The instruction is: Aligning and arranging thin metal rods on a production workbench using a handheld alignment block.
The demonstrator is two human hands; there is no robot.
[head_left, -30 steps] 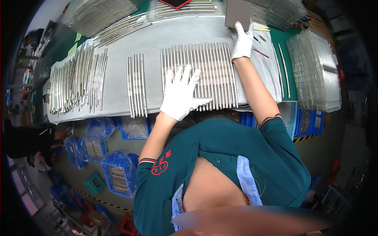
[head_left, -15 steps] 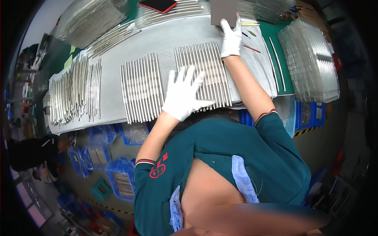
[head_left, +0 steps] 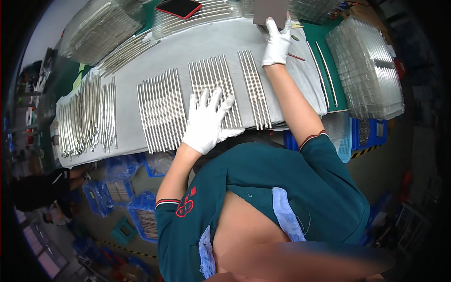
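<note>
My left hand (head_left: 206, 123), in a white glove, lies with fingers spread over the middle group of thin metal rods (head_left: 211, 70). The fingers rest on the lower part of these rods. To its left is a wider row of rods (head_left: 162, 108); on the right, a narrow group of rods (head_left: 254, 89) stands apart. Farther off, my gloved right hand (head_left: 277, 46) grips the near edge of a flat grey-brown rectangular piece (head_left: 270, 11), thumb and a finger showing at that edge. The piece's far end is cut off by the picture's top.
More rods (head_left: 84, 117) lie at the left end of the grey cloth (head_left: 127, 89). Stacked clear plastic trays (head_left: 361, 70) rise at the right, near two loose rods (head_left: 327, 70). A red-edged phone (head_left: 178, 7) sits at the back. Blue crates (head_left: 143, 214) stand below the table.
My left hand has slid left, and the right-hand row of rods is now split by a gap into two groups. My right hand still holds the grey-brown piece, a little farther away.
</note>
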